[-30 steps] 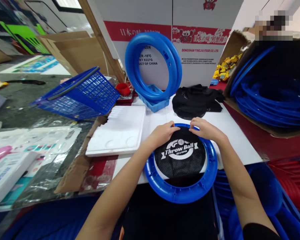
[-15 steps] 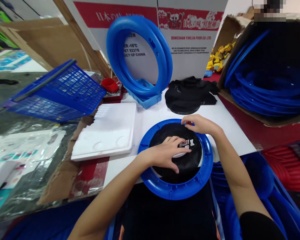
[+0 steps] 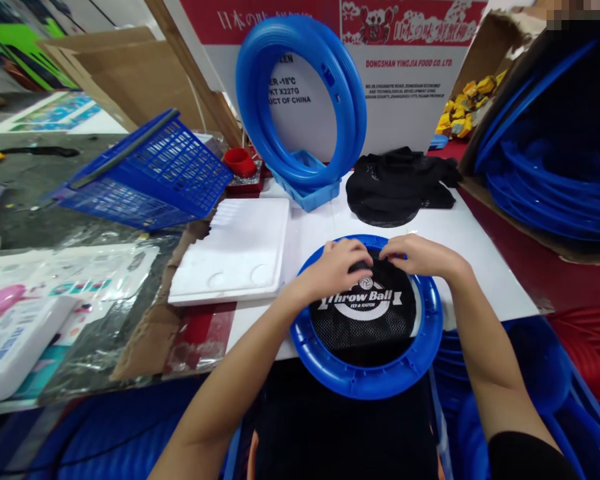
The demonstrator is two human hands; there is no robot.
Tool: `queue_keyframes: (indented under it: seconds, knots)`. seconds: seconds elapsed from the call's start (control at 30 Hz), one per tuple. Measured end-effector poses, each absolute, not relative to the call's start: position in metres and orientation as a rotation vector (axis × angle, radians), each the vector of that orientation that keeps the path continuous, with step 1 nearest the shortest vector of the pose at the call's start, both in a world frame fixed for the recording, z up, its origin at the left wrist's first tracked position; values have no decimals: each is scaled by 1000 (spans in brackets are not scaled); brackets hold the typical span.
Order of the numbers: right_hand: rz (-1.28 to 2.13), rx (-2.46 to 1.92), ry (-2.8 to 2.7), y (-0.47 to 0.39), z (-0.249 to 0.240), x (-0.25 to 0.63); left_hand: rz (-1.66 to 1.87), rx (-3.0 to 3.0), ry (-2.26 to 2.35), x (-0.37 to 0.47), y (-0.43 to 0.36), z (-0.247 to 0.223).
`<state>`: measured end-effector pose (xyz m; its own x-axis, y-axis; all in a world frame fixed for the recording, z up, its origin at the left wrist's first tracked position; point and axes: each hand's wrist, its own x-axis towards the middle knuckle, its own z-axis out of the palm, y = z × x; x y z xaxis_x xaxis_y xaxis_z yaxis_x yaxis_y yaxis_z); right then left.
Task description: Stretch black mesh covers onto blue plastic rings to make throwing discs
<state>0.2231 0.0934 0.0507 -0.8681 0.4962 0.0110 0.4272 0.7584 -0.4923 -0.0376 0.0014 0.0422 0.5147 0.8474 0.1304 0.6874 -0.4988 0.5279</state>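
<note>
A blue plastic ring [image 3: 370, 383] lies at the table's near edge, partly over my lap. Inside it is a black mesh disc [image 3: 375, 327] with a white "Throw Ball" print; a dark gap shows between mesh and ring at the near side. My left hand [image 3: 337, 267] is over the upper left of the mesh, fingers curled at its far part; what they hold, if anything, is hidden. At the far right part of the ring, my right hand [image 3: 405, 255] has its fingertips bent together at the mesh's edge.
Blue rings [image 3: 353, 113] stand upright in a light blue basket [image 3: 307, 198]. Black mesh pieces [image 3: 400, 190] lie behind the work. White foam [image 3: 235, 253] and a tilted blue basket [image 3: 150, 173] are left; a carton of blue rings [image 3: 555, 193] stands right.
My left hand has moved from the middle of the mesh to its far part, uncovering the print. Its fingers have curled. My right hand stays near the far rim. The view has shifted slightly.
</note>
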Motion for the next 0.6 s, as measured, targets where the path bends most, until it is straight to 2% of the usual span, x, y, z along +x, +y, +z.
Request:
queue_keyframes:
  seconds: [0.1,0.27,0.47,0.6]
  knots:
    - [736,-736,-2819,92,53,224,507,2364,1436,-40,29,41]
    - [681,-658,-2825,90,55,225,391,2410,1261,-26,53,38]
    - [626,-516,-2736,87,57,227,552,2390,1199,-26,56,33]
    - [571,-625,-2751,90,54,227,701,2285,1074,-37,53,31]
